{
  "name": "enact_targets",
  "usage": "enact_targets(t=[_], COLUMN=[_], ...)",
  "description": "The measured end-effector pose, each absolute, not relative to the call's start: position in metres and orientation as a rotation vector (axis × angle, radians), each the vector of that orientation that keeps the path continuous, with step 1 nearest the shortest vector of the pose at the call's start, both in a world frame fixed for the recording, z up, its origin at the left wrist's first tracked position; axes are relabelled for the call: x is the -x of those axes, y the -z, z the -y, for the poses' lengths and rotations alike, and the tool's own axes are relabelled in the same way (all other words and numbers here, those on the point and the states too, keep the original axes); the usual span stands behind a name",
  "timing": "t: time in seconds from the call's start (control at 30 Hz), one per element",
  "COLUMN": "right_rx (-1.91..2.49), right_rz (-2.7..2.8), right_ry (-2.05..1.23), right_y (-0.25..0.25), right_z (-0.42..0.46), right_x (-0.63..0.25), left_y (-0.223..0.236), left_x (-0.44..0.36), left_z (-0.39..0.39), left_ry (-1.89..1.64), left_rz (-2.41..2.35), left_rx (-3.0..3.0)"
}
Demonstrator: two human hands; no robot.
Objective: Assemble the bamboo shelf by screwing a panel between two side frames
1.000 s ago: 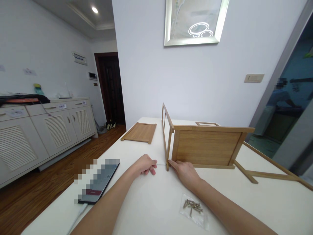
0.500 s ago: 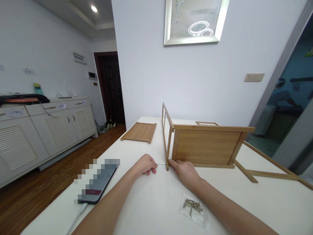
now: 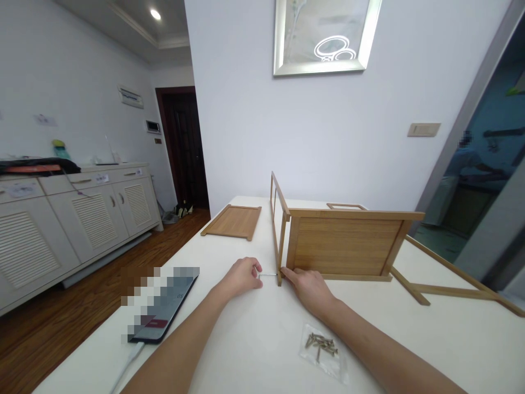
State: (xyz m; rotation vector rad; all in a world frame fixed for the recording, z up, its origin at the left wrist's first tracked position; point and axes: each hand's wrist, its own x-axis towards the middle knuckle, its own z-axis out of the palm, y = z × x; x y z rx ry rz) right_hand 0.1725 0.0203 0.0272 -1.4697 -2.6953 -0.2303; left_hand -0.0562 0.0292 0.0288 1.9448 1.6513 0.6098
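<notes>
Centred on the wooden joint, on a smooth white table, an open ladder-like frame of light-brown wood stands on edge, its near foot meeting a rectangular light-brown wooden panel with a raised border, also on edge and reaching towards two o'clock. From that foot a thin silvery metal rod with a bent end sticks out to nine o'clock, where the left hand curls about the bent end, thumb and fingers slightly parted; whether they touch it I cannot tell. The right hand lies at four o'clock, forefinger stretched to the joint, other fingers folded near the panel's lower edge; whether it grips cannot be told. Tabletop shows between the left hand and a flat light-brown wooden board with projecting corners at eleven o'clock, close to the table's left edge. A black-rimmed phone with a white cable sits at eight o'clock near that edge, narrowing the room beside the left forearm. At five o'clock a small clear plastic bag of brass-coloured screws lies close by the right forearm. Towards three o'clock a larger light-brown wooden frame extends beyond the panel's far end.
</notes>
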Motion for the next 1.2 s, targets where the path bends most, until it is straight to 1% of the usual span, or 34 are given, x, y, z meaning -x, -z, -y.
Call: enact_targets(t=[0.27, 0.53, 0.9, 1.2], right_rx=[1.477, 1.478, 1.474, 1.483], right_rz=[2.701, 2.704, 2.706, 2.698], right_ry=[0.225, 0.218, 0.212, 0.214], right_y=[-0.027, -0.027, -0.027, -0.027], right_z=[-0.021, -0.02, -0.021, -0.021], right_x=[-0.173, -0.173, -0.173, -0.173], left_y=[-0.023, -0.028, -0.023, -0.021], left_x=[0.056, 0.059, 0.055, 0.047], left_z=[-0.033, -0.034, -0.037, -0.037], left_ry=[-0.66, -0.685, -0.727, -0.788], left_rz=[-1.633, -1.61, -1.586, -1.601], left_rx=[-2.039, -2.034, -1.818, -1.769])
